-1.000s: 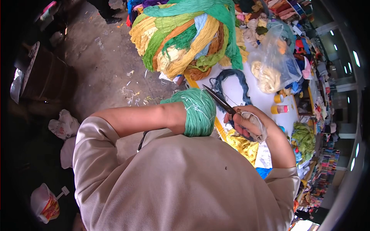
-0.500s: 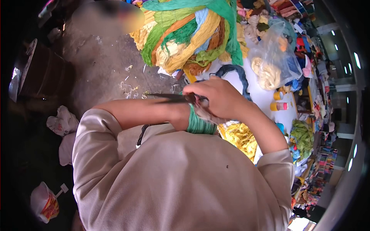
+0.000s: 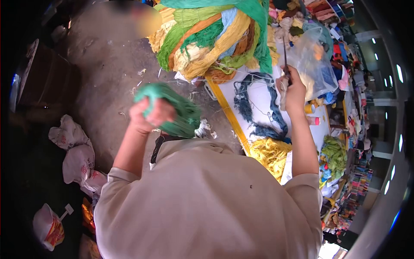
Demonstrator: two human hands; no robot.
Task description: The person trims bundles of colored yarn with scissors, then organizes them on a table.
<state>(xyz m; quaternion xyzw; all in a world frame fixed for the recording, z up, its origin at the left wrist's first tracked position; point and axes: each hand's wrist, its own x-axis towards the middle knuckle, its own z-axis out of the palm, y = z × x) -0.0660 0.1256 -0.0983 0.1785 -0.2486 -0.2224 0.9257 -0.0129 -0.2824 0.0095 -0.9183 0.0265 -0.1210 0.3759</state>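
My left hand [image 3: 148,114], smeared by motion, is closed around a green yarn skein [image 3: 183,110] that hangs to its right, in front of my body. In my right hand [image 3: 296,93] is a pair of dark scissors [image 3: 285,56], blades pointing up and away. A few pale threads [image 3: 282,97] dangle from the same fist, and a thin pale strand runs leftwards from it. Beneath and left of that hand, a dark blue skein [image 3: 276,114] lies loosely looped on the white tabletop [image 3: 258,101].
A large heap of multicoloured yarn [image 3: 215,39] rises ahead. Yellow yarn [image 3: 269,151] lies on the table's near part, whose edge is yellow [image 3: 230,114]. A clear plastic bag [image 3: 317,64] and small spools [image 3: 313,121] are at right. White sacks [image 3: 75,149] sit left.
My hands have moved apart: the left swung left and forward with the green skein, now off the wrist area, and the right went right with the scissors, which turned from pointing left to pointing away.
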